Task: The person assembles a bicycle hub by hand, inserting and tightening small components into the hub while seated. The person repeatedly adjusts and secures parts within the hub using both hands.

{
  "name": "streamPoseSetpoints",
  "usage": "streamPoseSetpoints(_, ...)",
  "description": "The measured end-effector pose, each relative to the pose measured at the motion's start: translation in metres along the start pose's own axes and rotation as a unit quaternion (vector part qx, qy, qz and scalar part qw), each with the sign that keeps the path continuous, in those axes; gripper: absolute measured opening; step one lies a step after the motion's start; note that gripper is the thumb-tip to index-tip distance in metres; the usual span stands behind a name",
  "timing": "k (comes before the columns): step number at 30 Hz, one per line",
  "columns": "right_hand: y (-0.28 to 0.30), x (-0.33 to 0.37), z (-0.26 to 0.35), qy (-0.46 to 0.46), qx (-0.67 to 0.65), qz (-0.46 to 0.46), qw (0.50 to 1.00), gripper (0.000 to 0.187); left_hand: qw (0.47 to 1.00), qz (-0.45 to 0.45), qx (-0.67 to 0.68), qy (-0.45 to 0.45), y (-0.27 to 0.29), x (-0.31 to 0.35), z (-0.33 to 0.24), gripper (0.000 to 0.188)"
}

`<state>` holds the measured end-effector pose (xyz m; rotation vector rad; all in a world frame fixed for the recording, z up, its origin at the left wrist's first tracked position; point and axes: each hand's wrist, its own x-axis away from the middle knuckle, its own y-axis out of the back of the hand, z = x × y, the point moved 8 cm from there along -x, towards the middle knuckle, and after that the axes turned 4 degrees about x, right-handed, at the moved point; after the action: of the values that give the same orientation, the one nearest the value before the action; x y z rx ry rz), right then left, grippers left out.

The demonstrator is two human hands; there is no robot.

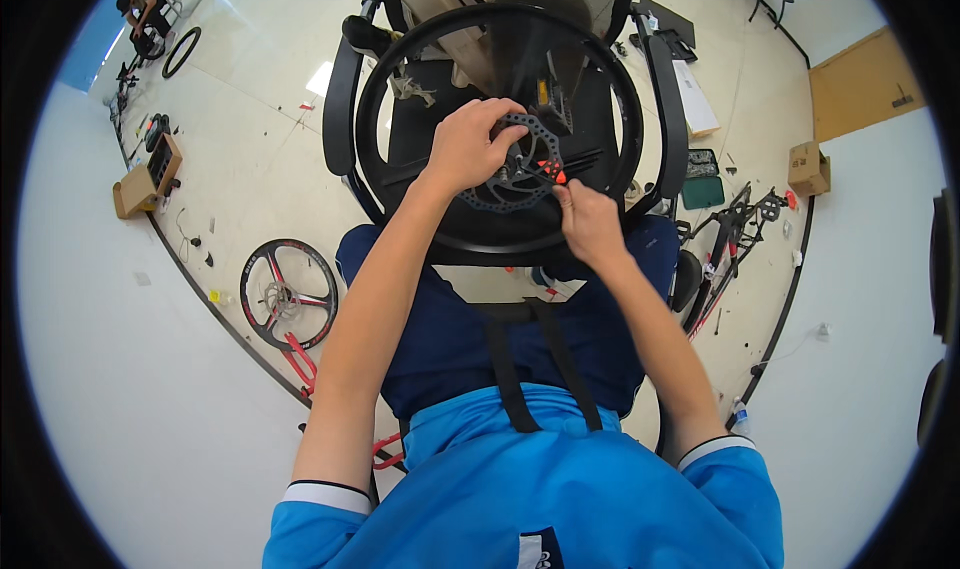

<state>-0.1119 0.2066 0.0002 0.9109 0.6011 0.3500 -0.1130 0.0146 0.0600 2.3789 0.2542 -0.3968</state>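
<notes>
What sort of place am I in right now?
Probably a room used as a bike workshop: there's a black wheel with a brake disc in front of you, a three-spoked wheel to the left, and what looks like a bike frame to the right.

"How does the brake disc [510,207] look?"
"Like smooth metal, rather dull; the tyre [630,119] around it, matt rubber."
"And the floor [250,149] at far left?"
"Glossy, smooth; the box [808,169] at right, matt cardboard; the near shirt [600,489], smooth cloth."
</notes>
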Motion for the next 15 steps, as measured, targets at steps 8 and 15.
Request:
streamPoseSetpoints(8, 0.011, -0.014, 0.006, 0.015, -0.069, 0.098, 0.993, 0.032, 1.000, -0.002, 0.016, -0.013, 0.004, 0.001, 0.003, 0.025)
streamPoseSetpoints(15, 0.014, -0.022, 0.006, 0.039, -0.105, 0.199, 0.974, 0.032, 1.000, 0.010, 0.005, -0.027, 0.004, 0.000, 0.001, 0.028)
